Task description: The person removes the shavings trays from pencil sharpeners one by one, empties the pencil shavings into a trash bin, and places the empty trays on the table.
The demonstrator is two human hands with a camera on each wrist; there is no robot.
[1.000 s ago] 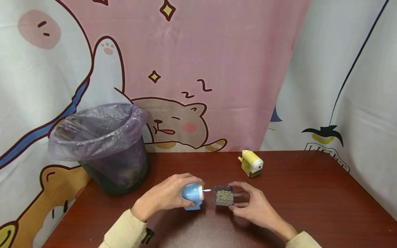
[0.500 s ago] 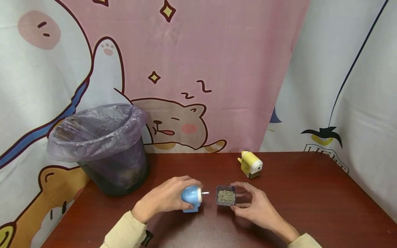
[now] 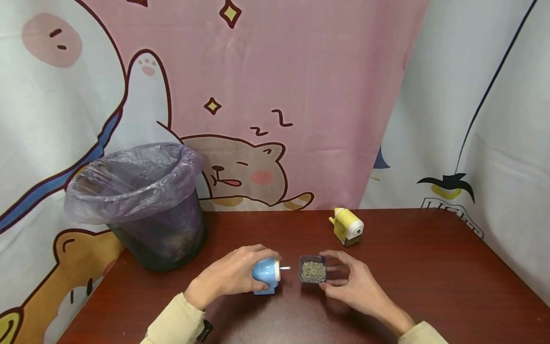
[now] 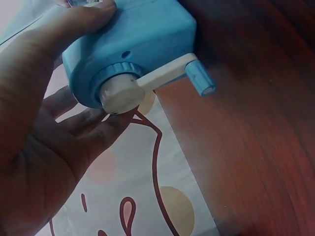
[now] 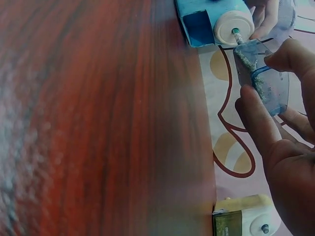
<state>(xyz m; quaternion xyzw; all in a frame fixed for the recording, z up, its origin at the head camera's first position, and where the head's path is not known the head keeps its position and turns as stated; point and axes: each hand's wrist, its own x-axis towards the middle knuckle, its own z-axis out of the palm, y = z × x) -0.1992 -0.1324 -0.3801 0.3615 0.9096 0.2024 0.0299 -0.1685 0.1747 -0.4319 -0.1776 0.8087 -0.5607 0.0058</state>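
My left hand (image 3: pixel 234 271) grips a blue crank pencil sharpener (image 3: pixel 265 274) from above, fingers curled over it. In the left wrist view its white crank arm (image 4: pixel 167 71) ends in a blue knob. A pencil (image 3: pixel 285 268) sticks out of the white front. The right wrist view shows an open drawer slot (image 5: pixel 199 28) in the body. My right hand (image 3: pixel 356 286) pinches a small clear shavings drawer (image 3: pixel 309 281) between thumb and fingers. Greyish shavings (image 3: pixel 312 270) fill it, and in the head view it stands apart from the pencil tip.
A yellow crank sharpener (image 3: pixel 349 227) stands farther back on the brown table (image 3: pixel 429 277). At the left is a mesh waste bin (image 3: pixel 159 239) lined with a purple bag (image 3: pixel 133 205). A cartoon-printed curtain (image 3: pixel 326 95) hangs along the back edge.
The drawer has shifted slightly right in my right hand, widening its gap from the pencil a little. My left hand and the blue sharpener have barely moved.
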